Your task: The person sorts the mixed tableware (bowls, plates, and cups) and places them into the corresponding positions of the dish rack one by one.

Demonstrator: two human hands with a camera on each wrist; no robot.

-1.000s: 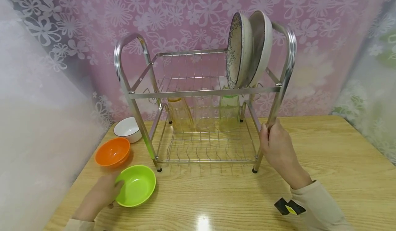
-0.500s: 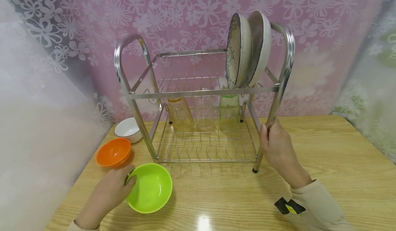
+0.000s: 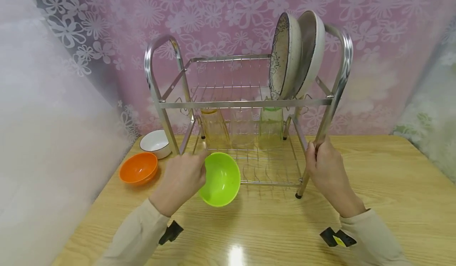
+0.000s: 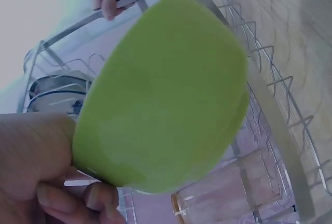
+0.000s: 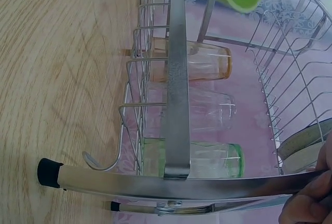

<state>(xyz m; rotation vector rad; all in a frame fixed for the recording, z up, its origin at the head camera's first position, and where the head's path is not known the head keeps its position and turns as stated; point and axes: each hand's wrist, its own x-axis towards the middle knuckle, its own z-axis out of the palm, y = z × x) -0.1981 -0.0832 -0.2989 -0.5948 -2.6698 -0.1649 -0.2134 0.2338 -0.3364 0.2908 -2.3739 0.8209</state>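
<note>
My left hand [image 3: 183, 179] pinches the rim of a lime-green bowl [image 3: 220, 181], held tilted in front of the lower tier of a metal dish rack [image 3: 246, 104]. The left wrist view shows the bowl's outer side [image 4: 166, 94] at close range, hiding much of the rack. My right hand [image 3: 325, 171] grips the rack's front right leg. In the right wrist view its fingers [image 5: 306, 206] curl round that leg at the lower right. Two large patterned bowls, a cream one [image 3: 289, 56] and a white one [image 3: 313, 52], stand on edge at the right of the top tier.
On the lower tier stand an amber glass [image 3: 215, 129], a clear glass [image 3: 243, 129] and a green glass [image 3: 270, 127]. An orange bowl [image 3: 139, 168] and a white bowl [image 3: 155, 143] sit on the table [image 3: 278, 234] left of the rack. A floral curtain [image 3: 221, 20] hangs behind.
My left hand has taken the green bowl by its rim, lifted it from the table and carried it right and forward to the rack's front. My right hand keeps its grip on the leg.
</note>
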